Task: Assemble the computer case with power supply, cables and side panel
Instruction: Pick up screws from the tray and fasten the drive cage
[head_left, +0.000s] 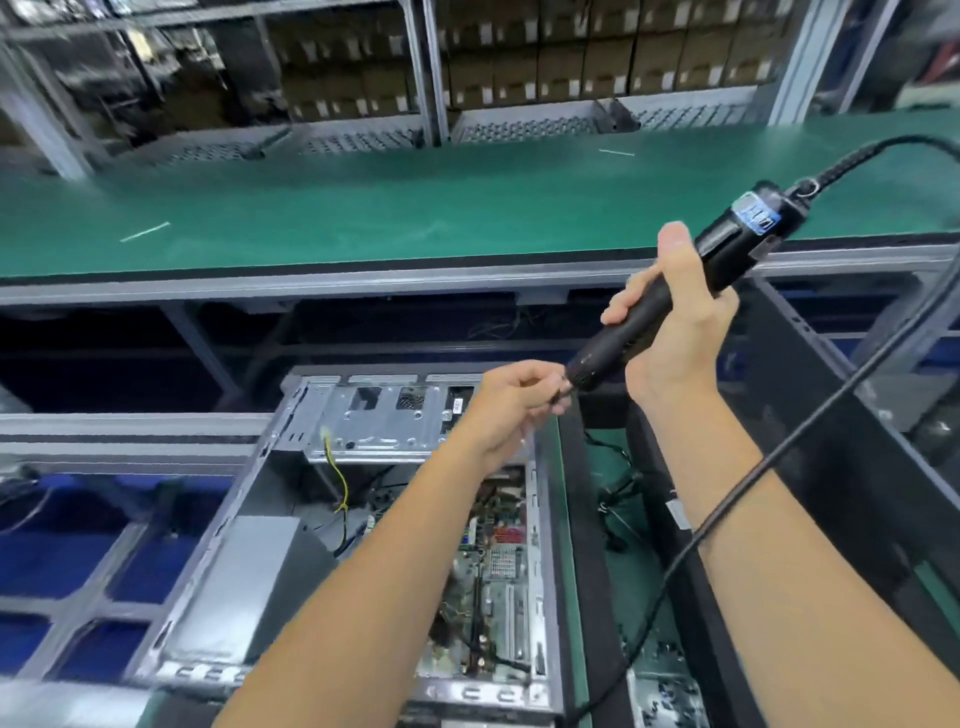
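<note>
An open grey computer case lies on its side below my arms, with its motherboard and a yellow cable showing inside. My right hand grips a black electric screwdriver that slants down to the left above the case. My left hand pinches at the screwdriver's tip; whatever small thing it holds there is hidden by the fingers. The tool's black cord hangs across my right forearm.
A green conveyor belt runs across behind the case. Shelves of brown boxes stand at the back. A black panel leans at the right, and a green tray of loose screws sits at the lower right.
</note>
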